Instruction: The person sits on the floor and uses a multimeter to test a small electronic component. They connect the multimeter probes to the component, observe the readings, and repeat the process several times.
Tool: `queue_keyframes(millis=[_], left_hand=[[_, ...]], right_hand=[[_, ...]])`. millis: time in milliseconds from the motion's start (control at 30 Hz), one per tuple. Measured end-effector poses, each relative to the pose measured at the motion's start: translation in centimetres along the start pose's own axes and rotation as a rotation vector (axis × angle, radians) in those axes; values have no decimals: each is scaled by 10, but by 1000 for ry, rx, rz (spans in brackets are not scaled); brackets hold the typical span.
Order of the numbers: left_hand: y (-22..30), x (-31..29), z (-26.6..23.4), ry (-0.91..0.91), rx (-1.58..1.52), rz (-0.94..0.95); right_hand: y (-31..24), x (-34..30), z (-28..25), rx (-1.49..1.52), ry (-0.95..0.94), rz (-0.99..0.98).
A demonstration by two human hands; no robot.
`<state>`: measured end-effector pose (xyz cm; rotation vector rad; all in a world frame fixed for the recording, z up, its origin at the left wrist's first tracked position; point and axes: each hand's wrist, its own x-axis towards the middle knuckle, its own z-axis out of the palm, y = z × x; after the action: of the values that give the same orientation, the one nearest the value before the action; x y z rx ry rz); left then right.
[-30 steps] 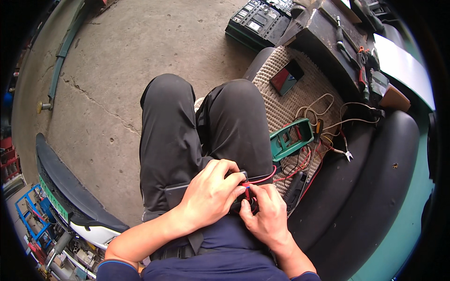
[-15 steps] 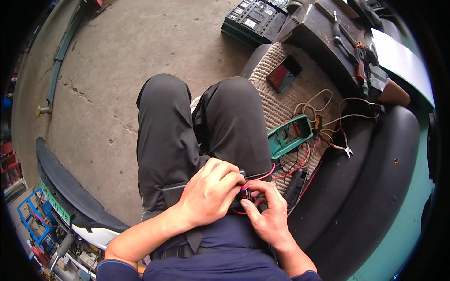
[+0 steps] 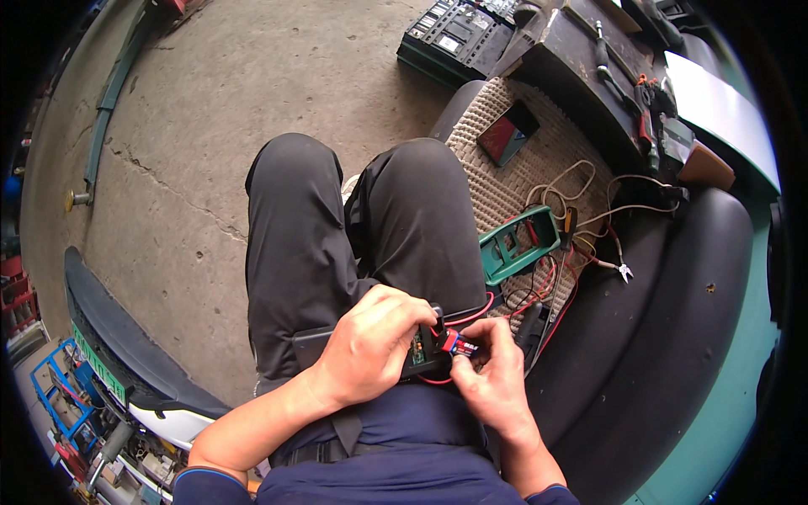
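Note:
Between the thumb and fingers of my right hand (image 3: 495,370) is a small rectangular battery (image 3: 461,343), red, blue and black, tilted to the right. My left hand (image 3: 366,345) is closed at the battery's upper left, its fingertips pinching a small black part (image 3: 438,318). Across my lap lies a black-cased device (image 3: 310,345), largely covered by my left hand. A bit of green circuit board (image 3: 417,350) shows beside the left fingers. Red wire (image 3: 471,316) loops out by the hands; where its ends join is hidden.
To my right on the woven seat mat lie an empty green frame-like case (image 3: 522,244), tangled wires (image 3: 560,189), a metal-tipped clip (image 3: 624,272) and a phone (image 3: 508,133). Hand tools (image 3: 646,126) rest on a dark box. A black case (image 3: 459,38) stands on the concrete floor.
My right hand has turned and tipped the battery outward to the right, showing more of its side. My left fingers have lifted slightly, uncovering the circuit board.

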<state>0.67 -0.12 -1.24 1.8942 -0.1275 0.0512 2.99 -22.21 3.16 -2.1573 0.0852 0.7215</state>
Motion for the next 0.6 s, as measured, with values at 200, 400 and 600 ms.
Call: queue_keyframes(millis=[200,400,600], left_hand=[[0,-2,0,-19,43,-3],[0,-2,1,-34,76,-4],[-1,-2,1,-37,77,-6]], right_hand=[[5,0,-5,-31,-43,-149],[-5,-1,3,-129,90,-222],[8,4,31,-231,249,-549]])
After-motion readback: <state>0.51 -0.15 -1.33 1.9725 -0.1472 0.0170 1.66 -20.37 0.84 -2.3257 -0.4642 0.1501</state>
